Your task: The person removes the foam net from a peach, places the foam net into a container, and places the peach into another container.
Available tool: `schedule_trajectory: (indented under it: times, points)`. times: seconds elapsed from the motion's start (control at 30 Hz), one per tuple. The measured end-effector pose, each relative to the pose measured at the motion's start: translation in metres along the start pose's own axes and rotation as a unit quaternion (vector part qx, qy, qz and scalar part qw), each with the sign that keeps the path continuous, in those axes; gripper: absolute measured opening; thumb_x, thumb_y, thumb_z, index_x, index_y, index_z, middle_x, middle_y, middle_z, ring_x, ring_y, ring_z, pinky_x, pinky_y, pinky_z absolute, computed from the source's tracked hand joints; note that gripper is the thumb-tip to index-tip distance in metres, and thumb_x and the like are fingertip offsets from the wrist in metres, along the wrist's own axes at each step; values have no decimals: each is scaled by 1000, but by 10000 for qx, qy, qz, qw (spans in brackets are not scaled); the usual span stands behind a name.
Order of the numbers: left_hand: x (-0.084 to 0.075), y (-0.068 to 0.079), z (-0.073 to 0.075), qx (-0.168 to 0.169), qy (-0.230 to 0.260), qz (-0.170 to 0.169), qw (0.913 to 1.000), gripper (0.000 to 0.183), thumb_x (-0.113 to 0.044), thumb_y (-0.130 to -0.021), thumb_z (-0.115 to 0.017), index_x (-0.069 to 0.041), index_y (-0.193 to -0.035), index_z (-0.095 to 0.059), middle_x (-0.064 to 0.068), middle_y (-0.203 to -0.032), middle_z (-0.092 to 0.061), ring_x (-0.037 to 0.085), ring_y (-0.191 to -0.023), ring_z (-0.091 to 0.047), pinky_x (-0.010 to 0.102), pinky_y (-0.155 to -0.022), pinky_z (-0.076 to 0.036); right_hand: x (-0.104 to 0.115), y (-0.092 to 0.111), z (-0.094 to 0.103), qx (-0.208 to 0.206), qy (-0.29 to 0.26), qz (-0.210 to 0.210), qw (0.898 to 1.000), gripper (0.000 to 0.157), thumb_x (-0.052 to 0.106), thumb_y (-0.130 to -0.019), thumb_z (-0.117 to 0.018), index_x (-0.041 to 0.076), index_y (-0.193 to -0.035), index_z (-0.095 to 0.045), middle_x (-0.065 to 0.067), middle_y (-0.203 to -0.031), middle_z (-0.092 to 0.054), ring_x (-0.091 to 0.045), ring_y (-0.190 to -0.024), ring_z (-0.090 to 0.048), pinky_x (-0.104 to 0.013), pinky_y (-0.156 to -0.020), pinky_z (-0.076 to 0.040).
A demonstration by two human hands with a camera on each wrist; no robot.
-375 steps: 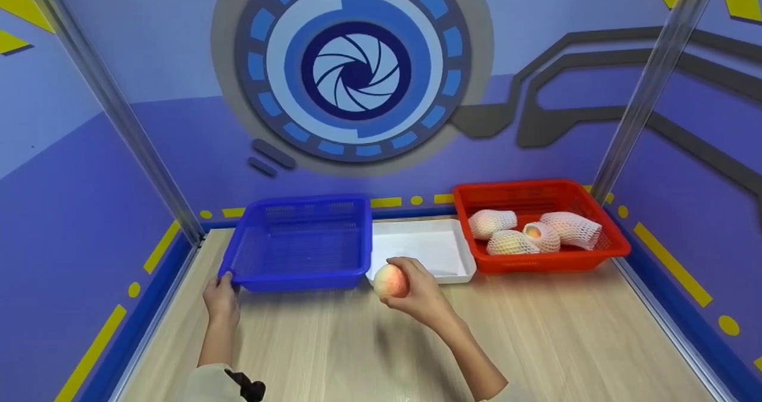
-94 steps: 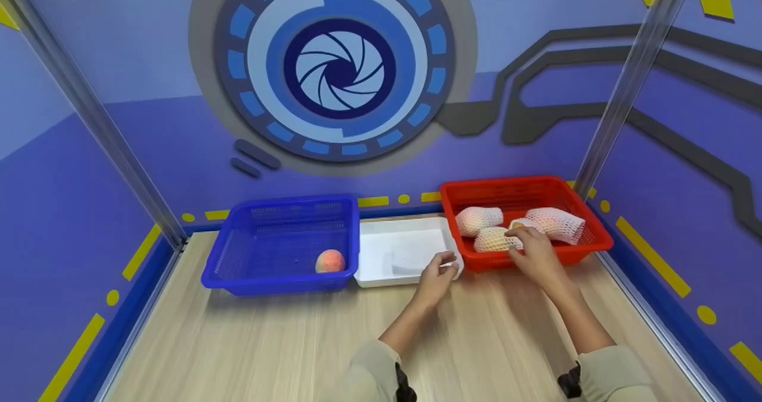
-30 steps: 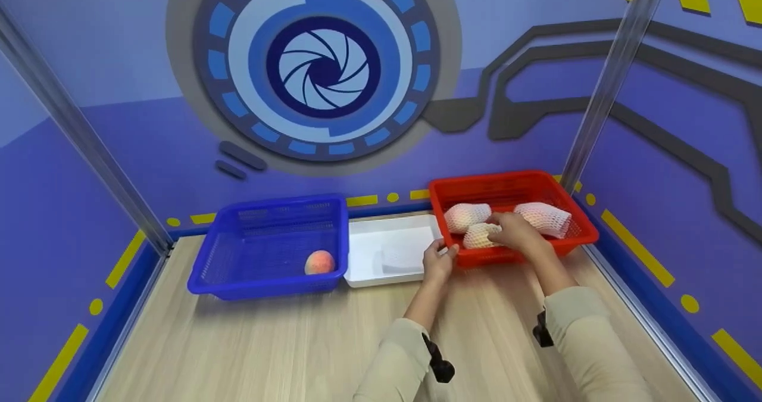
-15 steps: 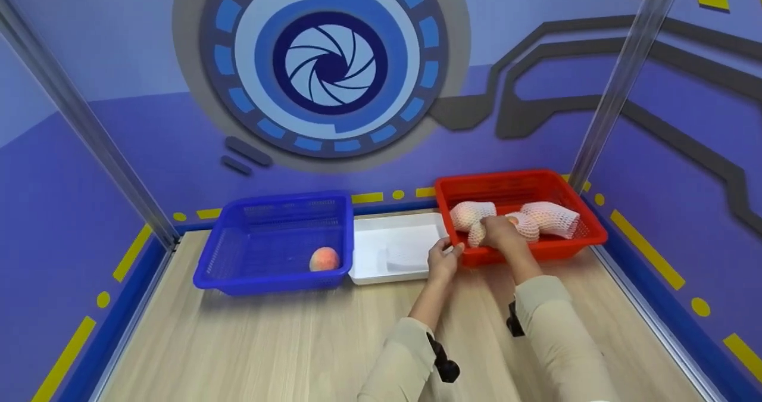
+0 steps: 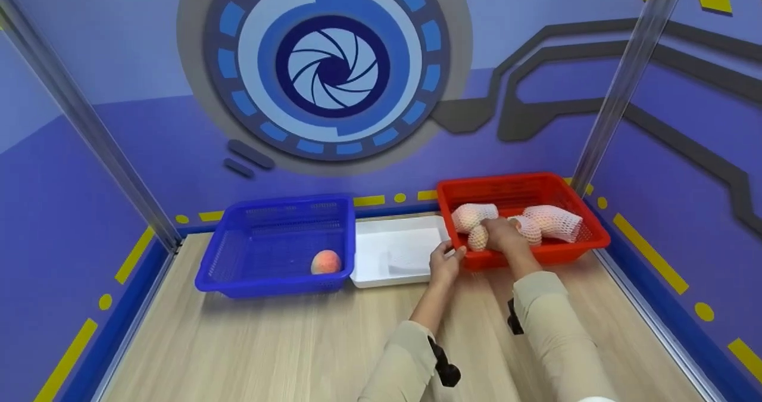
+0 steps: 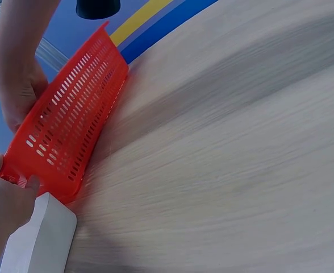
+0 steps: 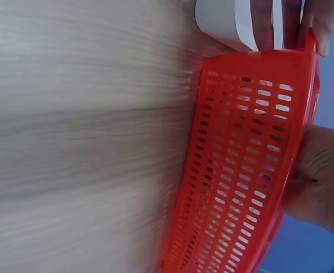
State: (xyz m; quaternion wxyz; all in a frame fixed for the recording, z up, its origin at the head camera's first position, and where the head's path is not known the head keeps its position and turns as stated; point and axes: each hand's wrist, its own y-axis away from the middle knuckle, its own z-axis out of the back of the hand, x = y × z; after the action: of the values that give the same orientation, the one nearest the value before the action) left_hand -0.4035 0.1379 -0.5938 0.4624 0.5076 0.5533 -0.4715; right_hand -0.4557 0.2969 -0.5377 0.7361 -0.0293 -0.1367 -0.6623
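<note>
At the near left corner of the red basket [image 5: 536,253], my left hand [image 5: 444,264] pinches the rim with thumb and fingers. My right hand [image 5: 503,235] reaches down inside that basket and grips a peach in a white foam net [image 5: 477,239]; its fingertips are hidden, and the basket wall conceals them in both wrist views. Behind it lies another netted peach [image 5: 470,216]. Right of the hand are a partly covered netted peach [image 5: 528,230] and one in a longer net sleeve [image 5: 555,222]. A bare pink-yellow peach [image 5: 326,262] rests in the blue basket [image 5: 274,287].
Between the two baskets stands a shallow white tray [image 5: 396,244], its right end close to my left hand. All three containers line the back of the wooden table [image 5: 286,348]. Blue panels and metal posts [image 5: 622,86] enclose the back and sides.
The bare peach, earlier in my right hand, now lies in the blue basket. My left hand has gone from the blue basket to the red one. My right hand has shifted left among the netted peaches.
</note>
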Motion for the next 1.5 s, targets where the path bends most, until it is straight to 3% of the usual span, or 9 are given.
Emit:
schedule_trajectory:
  times: [0.17, 0.3, 0.57, 0.77, 1.0, 1.23, 1.5]
  points:
    - [1, 2, -2, -28, -24, 47, 10000, 24, 0, -91, -67, 14, -110, -64, 26, -117, -67, 25, -94, -70, 33, -83, -60, -5, 0, -2, -237, -311, -292, 9988, 79, 24, -77, -85, -7, -137, -44, -42, -130, -47, -60, -120, -36, -70, -104, -31]
    - [2, 2, -5, -25, 79, 126, 9999, 25, 1, -91, -67, 14, -112, -63, 26, -119, -66, 27, -96, -70, 34, -83, -60, -3, 2, 0, -357, -319, -279, 9985, 90, 29, -74, -86, -8, -141, -40, -42, -132, -44, -58, -120, -33, -70, -104, -28]
    - [6, 3, -5, -21, 240, 216, 9995, 24, 2, -92, -67, 15, -112, -62, 26, -119, -66, 25, -94, -71, 32, -81, -60, -2, 2, 8, -491, -352, -237, 9979, 85, 34, -75, -83, -3, -141, -41, -38, -130, -39, -61, -113, -41, -76, -99, -34]
    - [4, 2, -5, -41, 308, 170, 9994, 24, 1, -92, -67, 14, -111, -63, 25, -117, -67, 19, -88, -68, 32, -81, -60, -5, 5, 22, -721, -573, 120, 9957, 75, 32, -76, -82, 1, -134, -47, -31, -126, -38, -53, -98, -53, -68, -91, -49]
    - [5, 4, -4, 19, 546, 303, 9980, 25, 5, -92, -66, 16, -113, -60, 29, -119, -63, 14, -83, -65, 35, -80, -60, -11, 16, 36, -881, -629, 490, 9929, 74, 40, -73, -89, 4, -128, -54, -28, -123, -39, -51, -103, -46, -64, -91, -45]
    - [4, 1, -3, -5, 320, 166, 9993, 24, 3, -91, -67, 15, -110, -62, 26, -116, -66, 18, -89, -67, 31, -81, -59, -8, 27, 58, -1096, -607, 688, 9897, 68, 25, -74, -88, 4, -131, -57, -29, -127, -39, -50, -106, -43, -63, -86, -50]
    - [2, 0, -1, 1, 339, 230, 9992, 24, 3, -91, -67, 15, -112, -62, 25, -116, -66, 16, -85, -66, 34, -81, -60, 1, 37, 73, -1071, -574, 1049, 9870, 70, 22, -74, -88, 5, -135, -60, -28, -129, -43, -49, -109, -45, -63, -90, -50]
